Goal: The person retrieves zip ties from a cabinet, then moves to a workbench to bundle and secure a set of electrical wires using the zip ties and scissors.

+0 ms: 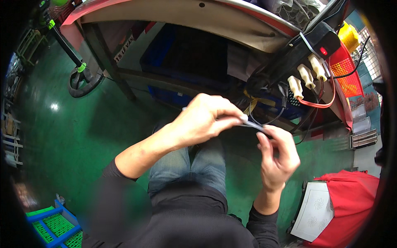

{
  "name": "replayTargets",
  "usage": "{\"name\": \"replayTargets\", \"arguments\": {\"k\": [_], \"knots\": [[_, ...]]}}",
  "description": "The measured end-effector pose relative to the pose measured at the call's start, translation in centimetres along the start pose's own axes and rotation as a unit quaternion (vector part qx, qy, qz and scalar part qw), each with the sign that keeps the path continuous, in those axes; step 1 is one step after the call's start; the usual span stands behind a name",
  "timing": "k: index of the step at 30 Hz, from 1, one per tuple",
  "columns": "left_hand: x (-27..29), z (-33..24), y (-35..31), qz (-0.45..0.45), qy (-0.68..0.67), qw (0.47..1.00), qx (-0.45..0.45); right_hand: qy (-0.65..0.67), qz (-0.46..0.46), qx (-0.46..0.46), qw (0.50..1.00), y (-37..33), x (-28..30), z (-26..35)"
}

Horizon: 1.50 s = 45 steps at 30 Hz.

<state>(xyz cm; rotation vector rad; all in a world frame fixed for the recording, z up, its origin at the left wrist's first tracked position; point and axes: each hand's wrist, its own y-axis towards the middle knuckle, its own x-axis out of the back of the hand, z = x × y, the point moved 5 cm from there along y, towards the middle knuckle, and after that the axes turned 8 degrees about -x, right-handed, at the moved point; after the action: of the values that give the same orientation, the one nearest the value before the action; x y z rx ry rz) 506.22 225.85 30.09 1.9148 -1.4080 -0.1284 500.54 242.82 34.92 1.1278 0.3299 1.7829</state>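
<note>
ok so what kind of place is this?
Probably a workshop or small factory floor. The floor is painted green, a power strip with plugs hangs off a workbench, and plastic crates sit nearby. Both the left hand and right hand hold a thin cable.

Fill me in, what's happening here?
A seated person holds a thin pale cable between both hands above their lap. The left hand pinches one end and the right hand grips the other. A black power strip with three white plugs hangs at the edge of the workbench just ahead. The floor is green.
</note>
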Motion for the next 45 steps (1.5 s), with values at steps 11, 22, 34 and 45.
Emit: {"name": "replayTargets", "arguments": {"k": [11, 22, 34, 45], "knots": [[1.4, 9.7, 7.6, -0.120, 0.410, 0.904, -0.013, 0.043, -0.086, -0.295, 0.950, 3.9, 8.3, -17.9], [-2.0, 11.4, 11.5, -0.059, 0.265, 0.962, -0.039, 0.131, 0.029, -0.114, 0.984, 8.2, -1.0, -18.9], [1.6, 13.1, 9.1, -0.098, 0.263, 0.958, 0.054, 0.167, -0.065, 0.001, 0.984, 8.1, -1.2, -17.2], [1.9, 10.9, 6.3, -0.119, 0.269, 0.952, 0.087, -0.086, -0.065, 0.100, 0.989, 8.9, -1.0, -13.1]]}}
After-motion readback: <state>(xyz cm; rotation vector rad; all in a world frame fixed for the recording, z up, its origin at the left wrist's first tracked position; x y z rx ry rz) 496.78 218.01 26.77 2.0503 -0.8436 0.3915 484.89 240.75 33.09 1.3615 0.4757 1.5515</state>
